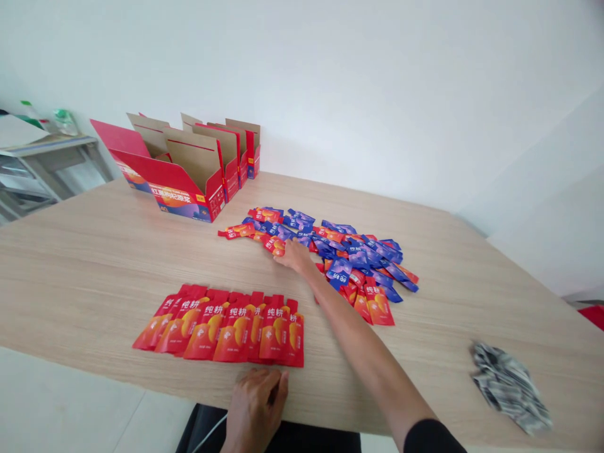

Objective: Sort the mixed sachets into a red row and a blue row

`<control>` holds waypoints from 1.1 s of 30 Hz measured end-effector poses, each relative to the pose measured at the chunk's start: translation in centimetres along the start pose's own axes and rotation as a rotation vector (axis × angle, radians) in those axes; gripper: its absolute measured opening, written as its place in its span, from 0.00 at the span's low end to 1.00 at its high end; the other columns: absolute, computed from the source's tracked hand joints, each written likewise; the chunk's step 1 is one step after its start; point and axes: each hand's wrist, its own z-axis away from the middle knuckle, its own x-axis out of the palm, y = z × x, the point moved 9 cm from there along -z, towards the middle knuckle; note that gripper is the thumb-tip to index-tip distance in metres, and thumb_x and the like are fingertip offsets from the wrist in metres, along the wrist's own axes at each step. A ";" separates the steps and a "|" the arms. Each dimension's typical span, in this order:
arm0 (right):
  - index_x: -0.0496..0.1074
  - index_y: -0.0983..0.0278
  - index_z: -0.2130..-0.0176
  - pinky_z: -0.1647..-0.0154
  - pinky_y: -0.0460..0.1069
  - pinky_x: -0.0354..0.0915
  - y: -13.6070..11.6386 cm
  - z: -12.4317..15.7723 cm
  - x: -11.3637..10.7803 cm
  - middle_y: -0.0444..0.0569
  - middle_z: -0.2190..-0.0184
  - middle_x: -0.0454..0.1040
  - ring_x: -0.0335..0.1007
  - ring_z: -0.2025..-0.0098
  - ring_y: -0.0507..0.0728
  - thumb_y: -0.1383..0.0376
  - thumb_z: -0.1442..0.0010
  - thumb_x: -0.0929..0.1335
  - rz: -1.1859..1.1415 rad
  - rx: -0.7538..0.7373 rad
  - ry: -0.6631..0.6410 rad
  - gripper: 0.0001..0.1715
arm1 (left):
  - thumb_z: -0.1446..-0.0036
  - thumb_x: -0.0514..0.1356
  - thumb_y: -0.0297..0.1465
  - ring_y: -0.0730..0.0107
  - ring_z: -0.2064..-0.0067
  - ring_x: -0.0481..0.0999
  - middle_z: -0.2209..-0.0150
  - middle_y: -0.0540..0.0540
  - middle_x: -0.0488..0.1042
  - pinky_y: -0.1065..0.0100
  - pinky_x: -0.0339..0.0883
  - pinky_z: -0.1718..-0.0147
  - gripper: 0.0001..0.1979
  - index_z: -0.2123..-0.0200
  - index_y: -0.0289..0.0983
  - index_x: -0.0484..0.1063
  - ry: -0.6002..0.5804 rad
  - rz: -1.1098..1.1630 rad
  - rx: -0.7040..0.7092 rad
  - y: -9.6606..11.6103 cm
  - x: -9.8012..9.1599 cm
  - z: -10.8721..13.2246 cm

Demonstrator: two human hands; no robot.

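Observation:
My right hand point(295, 255) reaches out to the mixed pile, its fingers closed at the edge of a red pouch point(273, 245); the palm side is hidden. Around it lie many flat blue pouches point(357, 253) and red pouches point(377, 305), overlapping at different angles. In front of me, a row of red pouches point(231, 330) with orange fruit pictures lies side by side, overlapping, caps pointing away. At the table's near edge my left hand point(257, 402) rests with curled fingers, just below this row, and nothing shows in it.
Several open red cardboard boxes point(184, 200) with raised flaps stand at the back left of the wooden table point(94, 270). A striped crumpled cloth point(509, 387) lies at the right. A white wall runs behind the table, and a grey side table point(70, 151) is at far left.

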 end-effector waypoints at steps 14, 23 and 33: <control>0.68 0.61 0.33 0.40 0.59 0.70 0.8 22.9 0.1 0.58 0.41 0.73 0.74 0.42 0.66 0.47 0.42 0.77 -0.604 -0.130 0.083 0.45 | 0.31 0.51 0.58 0.64 0.76 0.75 0.74 0.48 0.76 0.65 0.73 0.75 0.34 0.45 0.36 0.77 -0.055 0.750 -0.560 -2.6 1.5 2.2; 0.51 0.51 0.22 0.42 0.65 0.71 -0.2 29.3 3.0 0.62 0.26 0.58 0.69 0.34 0.75 0.50 0.37 0.74 -0.565 -0.150 -0.031 0.54 | 0.44 0.60 0.66 0.67 0.77 0.75 0.64 0.46 0.80 0.67 0.71 0.86 0.40 0.44 0.39 0.68 0.074 0.888 -0.802 -2.8 3.2 3.3; 0.81 0.62 0.55 0.66 0.48 0.65 0.4 22.6 0.2 0.47 0.67 0.76 0.70 0.66 0.55 0.35 0.37 0.69 -1.220 -0.254 -0.269 0.36 | 0.40 0.63 0.58 0.77 0.89 0.62 0.81 0.56 0.73 0.80 0.51 0.90 0.36 0.41 0.39 0.60 -0.176 0.952 -0.752 0.0 3.8 2.7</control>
